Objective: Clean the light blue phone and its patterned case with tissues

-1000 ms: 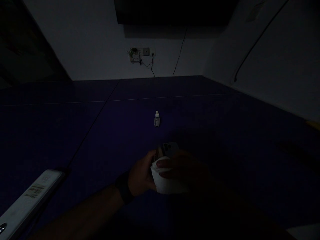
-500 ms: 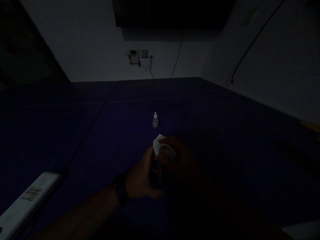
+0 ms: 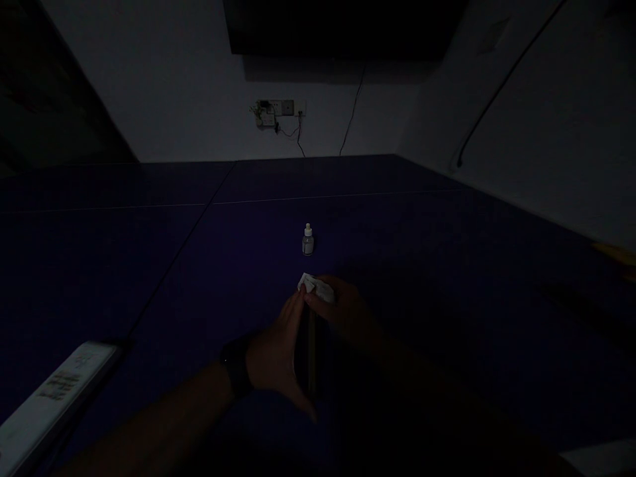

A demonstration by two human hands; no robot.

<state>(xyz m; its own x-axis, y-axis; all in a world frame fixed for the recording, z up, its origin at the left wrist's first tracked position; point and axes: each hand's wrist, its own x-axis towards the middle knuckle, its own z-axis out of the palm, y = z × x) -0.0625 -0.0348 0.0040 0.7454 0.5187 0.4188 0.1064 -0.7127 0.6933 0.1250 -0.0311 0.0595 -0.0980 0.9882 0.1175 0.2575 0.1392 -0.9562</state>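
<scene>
My left hand [image 3: 278,354], with a dark watch on the wrist, is stretched along a dark flat object with a pale narrow edge [image 3: 312,351]. Its fingers reach the far end and its thumb is at the near end. The object's kind is lost in the dark. My right hand [image 3: 348,311] is closed on a crumpled white tissue [image 3: 322,290], pressed at the far end of the object beside my left fingertips. Beyond both hands a small dropper bottle [image 3: 308,245] with a white cap and pale label stands upright.
A white power strip [image 3: 54,404] lies at the left on the dark blue-purple surface [image 3: 209,278]. Sockets with cables [image 3: 275,112] are on the back wall under a black screen [image 3: 342,26]. Something yellow [image 3: 613,252] sits at the right edge. The light is very dim.
My left hand has spread wider, its thumb moving nearer to me. My right hand and the tissue have shifted slightly left, and more of the object's pale edge shows. The bottle stands as before.
</scene>
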